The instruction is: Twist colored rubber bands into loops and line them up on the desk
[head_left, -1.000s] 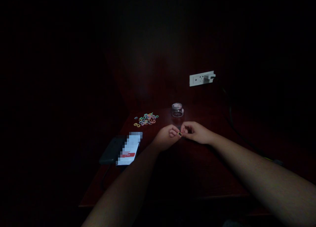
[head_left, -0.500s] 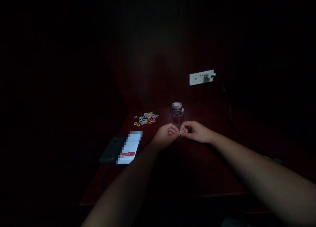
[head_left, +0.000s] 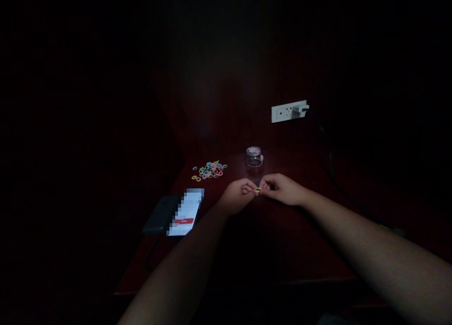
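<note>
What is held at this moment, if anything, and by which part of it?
A small yellow band, held at opposite sides: left hand on one, right hand on the other.

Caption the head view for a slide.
Left hand and right hand hold a yellow ring between them, a clear container and colorful rings farther back.

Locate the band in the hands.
Head view, just right of center and below mid-height: the yellow band is pinched between the left hand and right hand, nearer the camera than the clear jar.
</note>
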A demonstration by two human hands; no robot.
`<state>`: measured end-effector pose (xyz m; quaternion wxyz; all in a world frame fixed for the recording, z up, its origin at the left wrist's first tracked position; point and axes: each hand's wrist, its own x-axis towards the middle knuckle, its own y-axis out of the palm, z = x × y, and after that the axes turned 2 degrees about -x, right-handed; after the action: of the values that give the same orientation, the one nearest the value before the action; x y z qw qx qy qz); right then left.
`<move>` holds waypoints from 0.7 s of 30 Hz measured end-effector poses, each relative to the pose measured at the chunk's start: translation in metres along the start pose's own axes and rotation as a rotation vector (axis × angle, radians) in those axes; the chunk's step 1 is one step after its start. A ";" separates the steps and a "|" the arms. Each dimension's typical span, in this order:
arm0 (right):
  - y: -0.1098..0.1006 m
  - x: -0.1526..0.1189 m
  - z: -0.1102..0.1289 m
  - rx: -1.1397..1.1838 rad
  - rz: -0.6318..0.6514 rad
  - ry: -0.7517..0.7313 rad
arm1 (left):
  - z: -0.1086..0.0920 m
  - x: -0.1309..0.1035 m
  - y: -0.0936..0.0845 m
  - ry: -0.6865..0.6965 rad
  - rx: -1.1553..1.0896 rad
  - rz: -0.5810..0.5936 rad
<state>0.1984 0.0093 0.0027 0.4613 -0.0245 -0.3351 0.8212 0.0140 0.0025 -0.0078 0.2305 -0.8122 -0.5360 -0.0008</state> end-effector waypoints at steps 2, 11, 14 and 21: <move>0.000 0.000 0.000 -0.018 -0.014 -0.007 | 0.000 0.000 0.000 0.012 0.018 -0.012; -0.001 -0.001 -0.003 -0.090 -0.042 -0.020 | -0.004 -0.002 -0.001 0.023 0.098 -0.056; 0.000 -0.001 -0.002 -0.074 -0.022 -0.014 | -0.003 -0.001 0.000 0.007 0.044 -0.035; 0.000 -0.002 0.005 0.005 -0.070 -0.033 | -0.002 -0.001 0.000 -0.003 -0.028 -0.018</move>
<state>0.1978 0.0050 0.0064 0.4843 0.0017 -0.3414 0.8056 0.0142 0.0014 -0.0065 0.2183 -0.8104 -0.5436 -0.0092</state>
